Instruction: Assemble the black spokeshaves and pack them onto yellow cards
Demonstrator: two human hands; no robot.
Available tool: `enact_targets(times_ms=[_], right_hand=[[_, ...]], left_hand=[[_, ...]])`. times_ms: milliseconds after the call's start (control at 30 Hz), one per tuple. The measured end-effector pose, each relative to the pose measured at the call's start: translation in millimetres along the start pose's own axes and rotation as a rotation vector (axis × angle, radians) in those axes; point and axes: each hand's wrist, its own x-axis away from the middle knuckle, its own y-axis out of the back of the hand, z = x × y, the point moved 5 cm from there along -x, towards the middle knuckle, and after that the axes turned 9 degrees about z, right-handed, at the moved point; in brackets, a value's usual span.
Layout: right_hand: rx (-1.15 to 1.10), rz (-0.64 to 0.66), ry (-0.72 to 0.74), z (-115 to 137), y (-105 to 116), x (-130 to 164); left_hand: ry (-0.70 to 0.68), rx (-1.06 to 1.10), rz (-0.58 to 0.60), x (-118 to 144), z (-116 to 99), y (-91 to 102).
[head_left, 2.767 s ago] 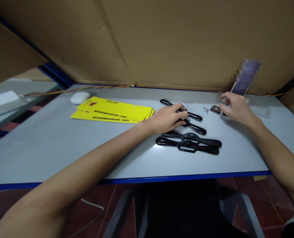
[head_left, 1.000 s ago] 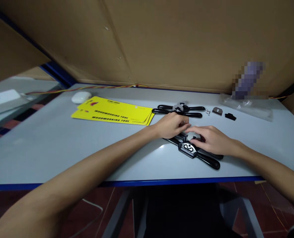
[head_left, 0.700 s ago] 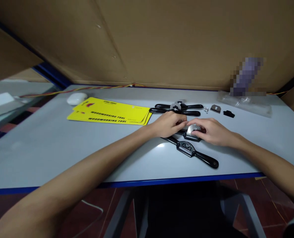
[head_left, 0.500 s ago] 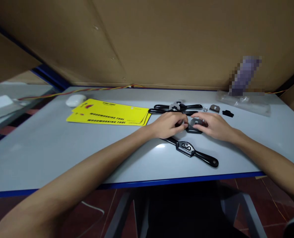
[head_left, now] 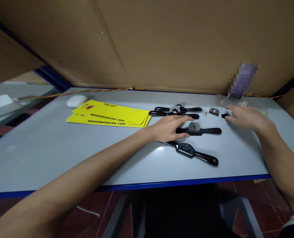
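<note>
On the table lies a black spokeshave [head_left: 212,131] with a grey blade [head_left: 194,127] set on its middle. My left hand [head_left: 168,128] lies over its left handle, thumb and forefinger apart on either side of it. My right hand [head_left: 248,117] is farther right, its thumb at a small black cap plate [head_left: 224,116]; thumb and forefinger are apart, and the hand covers part of the plate. Nearer the front edge rests a second black spokeshave [head_left: 206,157], no blade visible on it. Just left of the cap plate is a loose grey blade [head_left: 214,112].
Two more spokeshaves [head_left: 192,109] lie behind my left hand, beside small silver screws [head_left: 204,113]. Yellow printed cards [head_left: 112,114] and a white case [head_left: 76,101] are on the left. A clear plastic bag [head_left: 221,99] and a blurred-out upright object [head_left: 243,79] stand at the back right.
My right hand has left the bladed spokeshave and moved right to the cap plate. My left hand has opened its fingers around the handle, uncovering the spokeshave's right side.
</note>
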Motion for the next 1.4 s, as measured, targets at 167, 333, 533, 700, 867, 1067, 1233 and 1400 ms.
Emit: enact_targets(times_ms=[167, 333, 533, 700, 867, 1067, 1233, 1400], right_hand=[[-0.14, 0.161, 0.105, -7, -3, -8], [-0.39, 0.188, 0.28, 15, 2, -9], [-0.375, -0.014, 0.275, 16, 3, -14], [-0.359, -0.199, 0.396, 22, 17, -5], [-0.64, -0.287, 0.517, 64, 23, 14], [-0.583, -0.251, 0.72, 117, 2, 22], [-0.487, -0.368, 0.609, 101, 1, 13], [-0.253, -0.39, 0.444, 73, 0, -2]], left_hand=[[0.005, 0.0, 0.005, -1, 2, -1.8], [-0.001, -0.017, -0.001, -1, 3, -2.0], [-0.014, -0.032, -0.003, -2, 2, -1.5], [-0.018, -0.035, -0.01, -2, 2, -1.8], [-0.018, -0.018, -0.016, -2, 3, -2.2], [-0.02, -0.006, -0.029, -2, 2, -2.1], [-0.049, -0.003, -0.041, -2, 2, -1.7], [-0.044, -0.015, -0.032, -1, 1, -0.2]])
